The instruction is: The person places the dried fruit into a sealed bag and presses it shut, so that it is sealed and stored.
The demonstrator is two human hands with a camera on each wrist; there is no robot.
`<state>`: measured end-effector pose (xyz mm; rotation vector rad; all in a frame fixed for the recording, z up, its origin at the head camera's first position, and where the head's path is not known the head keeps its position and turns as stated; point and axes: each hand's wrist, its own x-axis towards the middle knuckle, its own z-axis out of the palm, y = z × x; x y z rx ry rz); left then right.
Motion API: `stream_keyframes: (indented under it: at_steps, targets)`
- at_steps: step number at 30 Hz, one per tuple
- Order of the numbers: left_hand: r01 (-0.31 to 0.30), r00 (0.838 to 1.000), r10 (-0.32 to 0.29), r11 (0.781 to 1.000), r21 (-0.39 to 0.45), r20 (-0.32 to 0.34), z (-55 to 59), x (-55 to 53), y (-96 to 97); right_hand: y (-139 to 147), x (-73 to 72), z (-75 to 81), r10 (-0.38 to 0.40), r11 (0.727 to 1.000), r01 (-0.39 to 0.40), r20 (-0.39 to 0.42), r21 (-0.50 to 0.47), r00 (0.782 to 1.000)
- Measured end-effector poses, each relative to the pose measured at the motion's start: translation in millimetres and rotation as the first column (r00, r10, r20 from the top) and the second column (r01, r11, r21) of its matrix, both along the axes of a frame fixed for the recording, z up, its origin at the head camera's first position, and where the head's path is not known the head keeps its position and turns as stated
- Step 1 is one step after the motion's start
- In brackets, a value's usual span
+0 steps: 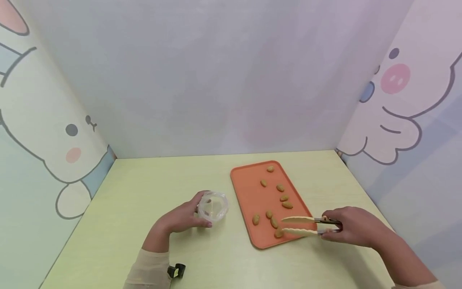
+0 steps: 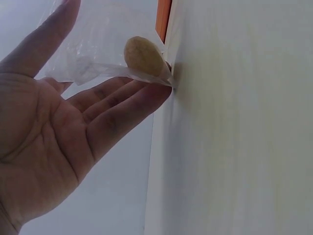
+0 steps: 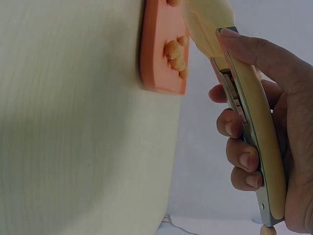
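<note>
My left hand (image 1: 184,216) holds a clear plastic bag (image 1: 213,206) with its round mouth spread upward, thumb on one side and fingers on the other. Inside the bag, a brown oval piece (image 2: 143,55) lies near the bottom, close over the table. My right hand (image 1: 355,226) grips a pair of food tongs (image 3: 257,112) with cream-coloured ends. The tongs' ends are apart and reach over the near right corner of an orange tray (image 1: 249,188). One brown piece (image 1: 278,233) sits right at the lower end of the tongs.
Several more brown oval pieces (image 1: 284,198) are scattered on the tray, mostly along its right and near parts. The pale yellow table (image 1: 173,176) is bounded by a plain back wall (image 1: 223,80) and cartoon-printed side walls. A small black device (image 1: 177,271) is at the left sleeve.
</note>
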<state>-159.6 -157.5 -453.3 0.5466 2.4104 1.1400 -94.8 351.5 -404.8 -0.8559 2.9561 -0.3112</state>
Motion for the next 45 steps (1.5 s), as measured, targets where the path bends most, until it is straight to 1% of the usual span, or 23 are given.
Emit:
stream_keyframes:
  at_steps: [4, 7, 11, 13, 21, 25, 29, 32, 36, 39, 45]
  targets:
    - [-0.005, 1.0, 0.006, 1.0, -0.022, 0.009, 0.2, 1.5, -1.6, 2.8, 1.3, -5.4, 0.022, 1.0, -0.022, 0.013, 0.005, 1.0]
    - [-0.003, 1.0, 0.003, 0.999, -0.047, -0.003, 1.0, 0.7, -2.0, 4.0, 1.1, -7.8, 0.032, 0.999, -0.032, 0.009, 0.009, 0.999]
    - [0.005, 1.0, -0.006, 0.998, -0.059, -0.021, 2.2, -0.9, -0.1, 4.6, -0.4, -7.5, 0.042, 0.999, -0.042, -0.002, 0.017, 0.999]
    - [0.009, 1.0, -0.011, 0.998, -0.066, -0.022, 2.3, -1.1, 1.6, 4.8, -1.2, -6.3, 0.049, 0.999, -0.049, 0.005, 0.018, 0.999]
    - [0.06, 0.997, -0.067, 0.989, -0.134, -0.048, 3.9, -2.0, 6.6, 6.9, -3.9, -4.1, 0.045, 0.999, -0.046, 0.04, 0.023, 0.998]
    - [0.079, 0.995, -0.088, 0.984, -0.162, -0.045, 5.0, -3.5, 5.9, 7.3, -3.2, -7.4, 0.048, 0.999, -0.049, 0.052, 0.009, 0.997]
    - [0.093, 0.995, -0.1, 0.98, -0.174, -0.031, 3.2, -4.8, 4.7, 9.5, 0.9, -11.9, 0.051, 0.999, -0.05, 0.067, -0.007, 0.996]
    - [0.108, 0.993, -0.114, 0.977, -0.185, -0.023, 1.8, -5.7, 4.9, 10.8, 2.9, -14.9, 0.057, 0.998, -0.056, 0.05, -0.012, 0.997]
    - [0.124, 0.99, -0.136, 0.97, -0.21, -0.041, 1.5, -5.5, 6.3, 10.1, 0.8, -15.5, 0.068, 0.998, -0.068, 0.027, -0.018, 0.997]
    - [0.121, 0.99, -0.135, 0.967, -0.224, -0.051, 1.5, -4.8, 7.3, 8.7, -1.6, -14.5, 0.071, 0.997, -0.07, 0.041, -0.019, 0.997]
    - [0.115, 0.991, -0.129, 0.963, -0.245, -0.042, 2.2, -4.8, 8.2, 6.7, -4.0, -15.0, 0.074, 0.997, -0.072, 0.082, -0.023, 0.994]
